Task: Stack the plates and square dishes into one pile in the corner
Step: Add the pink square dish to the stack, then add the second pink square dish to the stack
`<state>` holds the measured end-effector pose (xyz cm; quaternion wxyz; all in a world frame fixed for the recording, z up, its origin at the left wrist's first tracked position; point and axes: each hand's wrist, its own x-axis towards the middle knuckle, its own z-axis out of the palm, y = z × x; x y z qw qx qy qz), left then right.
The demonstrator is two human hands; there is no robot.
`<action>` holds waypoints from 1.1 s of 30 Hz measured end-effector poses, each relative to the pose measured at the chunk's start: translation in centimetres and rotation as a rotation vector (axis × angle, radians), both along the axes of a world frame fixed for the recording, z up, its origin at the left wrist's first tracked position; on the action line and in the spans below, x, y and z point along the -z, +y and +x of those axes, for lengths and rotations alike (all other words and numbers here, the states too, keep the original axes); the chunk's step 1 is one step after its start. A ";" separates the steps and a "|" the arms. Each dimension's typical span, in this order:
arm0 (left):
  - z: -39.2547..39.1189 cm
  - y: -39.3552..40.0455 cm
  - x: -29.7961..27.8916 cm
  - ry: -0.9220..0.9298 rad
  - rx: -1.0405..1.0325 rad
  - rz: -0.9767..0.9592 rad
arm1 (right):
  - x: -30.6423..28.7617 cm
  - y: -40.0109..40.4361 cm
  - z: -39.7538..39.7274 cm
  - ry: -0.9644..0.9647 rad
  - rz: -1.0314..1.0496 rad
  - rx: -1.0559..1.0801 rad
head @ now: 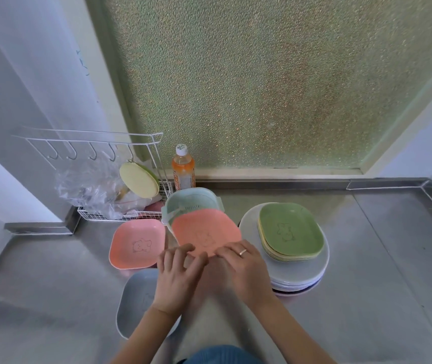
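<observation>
- Both of my hands meet at the near edge of the orange square dish [205,232]: my left hand [177,281] has its fingers curled over that rim, and my right hand [245,271] pinches the same edge with the fingertips
- That dish sits tilted just ahead of my knuckles, leaning on the pale green handled dish [192,202] behind it
- Beside my left hand lies a second pink square dish [137,244]; under my left wrist, a grey oval plate [137,298]
- Off my right hand stands the pile [299,269]: white plates with green and yellow dishes [289,231] on top
- I judge this the pick-up step; next I must lift the orange dish clear and carry it right onto that pile, set level so it nests
</observation>
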<state>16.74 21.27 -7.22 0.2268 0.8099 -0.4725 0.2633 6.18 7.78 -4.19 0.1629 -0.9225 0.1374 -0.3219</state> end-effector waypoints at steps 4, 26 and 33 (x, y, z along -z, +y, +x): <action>1.1 0.1 0.2 0.224 -0.117 0.053 | -0.8 -2.1 -1.8 -0.136 -0.050 0.208; 6.9 2.1 3.0 0.686 -0.502 0.583 | 1.3 -7.2 -8.6 0.117 0.007 0.631; 6.6 2.7 1.9 0.600 -0.568 0.025 | 0.1 -5.4 -7.1 -0.122 -0.110 0.547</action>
